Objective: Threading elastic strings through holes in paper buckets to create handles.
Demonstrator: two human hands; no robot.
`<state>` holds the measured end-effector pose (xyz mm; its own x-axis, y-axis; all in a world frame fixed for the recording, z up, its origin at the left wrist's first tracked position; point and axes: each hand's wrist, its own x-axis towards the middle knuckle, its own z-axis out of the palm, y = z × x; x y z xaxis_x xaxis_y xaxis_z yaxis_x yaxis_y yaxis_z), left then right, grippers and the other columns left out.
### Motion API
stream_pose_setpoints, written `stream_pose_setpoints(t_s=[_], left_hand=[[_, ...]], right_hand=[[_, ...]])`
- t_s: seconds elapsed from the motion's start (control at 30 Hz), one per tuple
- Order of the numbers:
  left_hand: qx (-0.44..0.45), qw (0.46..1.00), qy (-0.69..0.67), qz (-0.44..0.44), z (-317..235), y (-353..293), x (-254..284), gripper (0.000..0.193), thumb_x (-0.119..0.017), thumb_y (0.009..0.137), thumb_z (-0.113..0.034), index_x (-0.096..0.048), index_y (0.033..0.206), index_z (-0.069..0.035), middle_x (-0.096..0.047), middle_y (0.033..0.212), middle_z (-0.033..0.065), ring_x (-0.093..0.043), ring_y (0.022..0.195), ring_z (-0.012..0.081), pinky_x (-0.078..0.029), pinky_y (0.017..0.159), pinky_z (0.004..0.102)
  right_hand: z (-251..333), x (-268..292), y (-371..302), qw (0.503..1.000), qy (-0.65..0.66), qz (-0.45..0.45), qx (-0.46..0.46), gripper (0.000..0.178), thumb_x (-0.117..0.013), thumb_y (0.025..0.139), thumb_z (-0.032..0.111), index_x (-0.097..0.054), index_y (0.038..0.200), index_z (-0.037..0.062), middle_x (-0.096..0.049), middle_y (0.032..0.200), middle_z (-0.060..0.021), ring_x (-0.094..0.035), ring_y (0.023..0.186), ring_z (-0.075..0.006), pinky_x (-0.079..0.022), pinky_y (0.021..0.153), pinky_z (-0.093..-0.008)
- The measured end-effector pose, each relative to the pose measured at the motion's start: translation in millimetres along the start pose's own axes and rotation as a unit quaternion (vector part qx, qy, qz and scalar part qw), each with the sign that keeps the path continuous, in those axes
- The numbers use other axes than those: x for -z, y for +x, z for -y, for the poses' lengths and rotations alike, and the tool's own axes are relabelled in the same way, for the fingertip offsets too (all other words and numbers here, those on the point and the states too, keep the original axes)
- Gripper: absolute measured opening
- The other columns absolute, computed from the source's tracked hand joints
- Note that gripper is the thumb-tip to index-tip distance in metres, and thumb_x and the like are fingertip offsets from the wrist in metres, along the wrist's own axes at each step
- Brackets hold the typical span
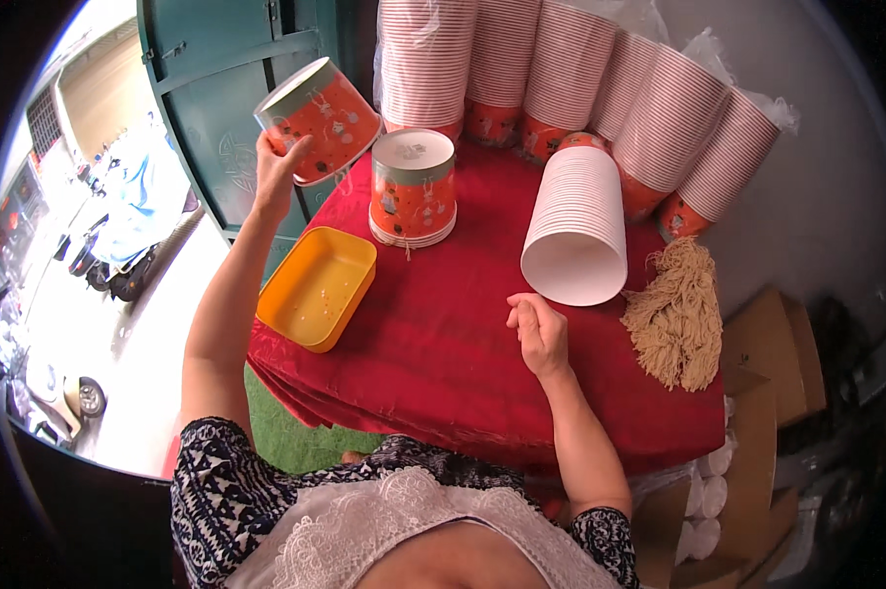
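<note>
My left hand (pixel 283 169) grips an orange paper bucket (pixel 327 126) with a green band, raised and tilted base up over the far left edge of the table. A similar upside-down orange paper bucket (pixel 414 191) stands on the red cloth beside it, with a bit of string at its rim. My right hand (pixel 541 332) is closed over the middle of the table; what its curled fingers hold, if anything, is hidden. Just beyond it lies a nested stack of white paper buckets (pixel 577 221), its open mouth toward me. A bundle of beige strings (pixel 680 314) rests to the right.
Tall stacks of paper buckets (pixel 566 69) in clear plastic line the back. A yellow tray (pixel 317 290) with small crumbs sits at the table's left edge. A green metal door (pixel 217 108) stands behind; cardboard boxes (pixel 757 393) are at the right. Red cloth (pixel 453 353) covers the table.
</note>
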<state>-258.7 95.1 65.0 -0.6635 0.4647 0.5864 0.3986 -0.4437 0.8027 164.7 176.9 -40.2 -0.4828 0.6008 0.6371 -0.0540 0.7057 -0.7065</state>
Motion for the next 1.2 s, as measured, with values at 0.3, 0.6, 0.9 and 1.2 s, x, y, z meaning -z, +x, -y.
stream_pose_setpoints(t_s=[0.3,0.6,0.9,1.2], left_hand=[[0.017,0.993,-0.049,0.102,29.9,20.6,-41.0,0.075,-0.082,0.075,-0.035,-0.041,0.127,-0.001,-0.055,0.117,0.0102,-0.055,0.109,0.0179,-0.043,0.098,0.0324],[0.045,0.981,-0.04,0.186,32.2,16.3,-69.5,0.078,-0.083,0.074,-0.035,-0.039,0.128,-0.001,-0.055,0.116,0.0098,-0.055,0.108,0.0175,-0.044,0.097,0.0327],[0.069,0.973,0.028,0.218,26.3,-2.1,-86.9,0.102,-0.09,0.066,-0.029,-0.027,0.14,0.001,-0.051,0.127,0.0152,-0.052,0.119,0.0238,-0.042,0.105,0.0382],[0.063,0.973,0.068,0.21,24.6,-17.1,-88.1,0.1,-0.09,0.065,-0.029,-0.028,0.138,0.001,-0.05,0.127,0.0158,-0.051,0.119,0.0245,-0.044,0.105,0.0385]], right_hand=[[2.4,2.7,-0.1,0.999,-0.03,0.012,-0.006,0.032,-0.044,0.102,0.022,-0.063,0.095,-0.0023,-0.058,0.063,-0.0039,-0.049,0.051,-0.0086,-0.039,0.047,-0.0244],[3.5,2.2,2.2,0.998,-0.054,0.028,-0.016,0.026,-0.049,0.099,0.016,-0.064,0.091,-0.003,-0.058,0.061,-0.0067,-0.059,0.057,-0.0151,-0.045,0.053,-0.0281],[0.8,2.1,1.4,0.997,-0.063,0.032,-0.021,0.023,-0.05,0.098,0.014,-0.064,0.089,-0.0028,-0.058,0.06,-0.0067,-0.059,0.056,-0.0148,-0.045,0.052,-0.0283],[-2.0,1.5,2.0,0.997,-0.061,0.046,-0.023,0.025,-0.052,0.099,0.019,-0.064,0.088,-0.0007,-0.058,0.061,-0.009,-0.059,0.054,-0.0188,-0.046,0.049,-0.0315]])
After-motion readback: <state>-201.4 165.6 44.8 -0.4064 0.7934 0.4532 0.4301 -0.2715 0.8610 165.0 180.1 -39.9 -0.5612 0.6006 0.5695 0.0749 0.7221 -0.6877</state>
